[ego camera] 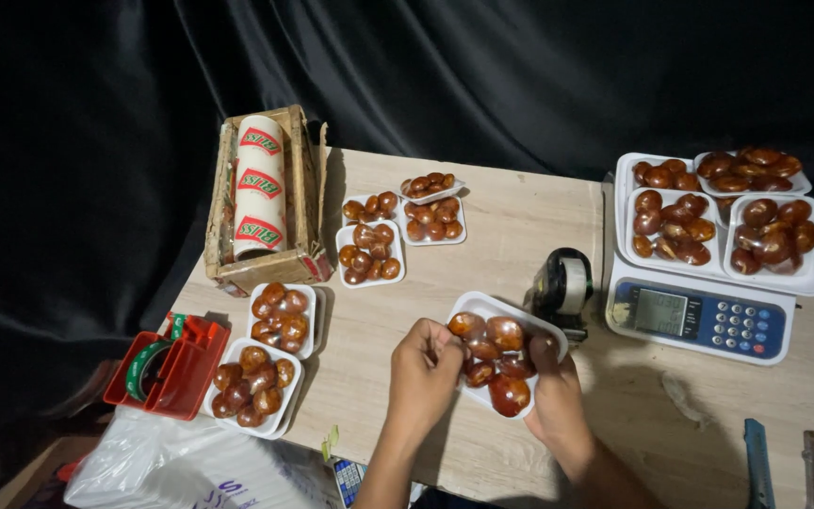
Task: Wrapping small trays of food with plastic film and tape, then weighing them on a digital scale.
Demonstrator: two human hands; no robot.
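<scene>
Grip: left hand (426, 363) closed in a loose fist at the near-left rim of a white foam tray (482, 303), fingers curled onto the edge and the nearest fruit; right hand (554, 386) clamped on the tray's near-right side, thumb over the rim, fingers hidden beneath. Item held: the tray, heaped with glossy red-brown fruit (509, 394), lifted or tilted slightly above the counter (511, 226), near-centre of the scene. Handling, as judged: the foam is light, thin and easily bent or cracked, so support belongs under the base and along two opposite rims rather than at one corner; the fruit looks firm, smooth-skinned and slippery, piled above the rim, likely to roll off if the tray tips. Weight sits mostly in the fruit, not the tray. Adjacent: tape dispenser (562, 287) just beyond the tray to the far right; weighing scale (699, 320) at right, carrying several filled trays (718, 217) on its platform. Far-centre: four smaller filled trays (398, 226) in a cluster. Left: wooden crate (261, 203) holding a roll of printed wrap; two filled trays (266, 363) near-left; red plastic tape holder (171, 368) at the left edge; a white plastic bag (181, 467) below it. Near-right edge: a utility knife (757, 462) and a second blade tool beside it. Backdrop: black cloth.
</scene>
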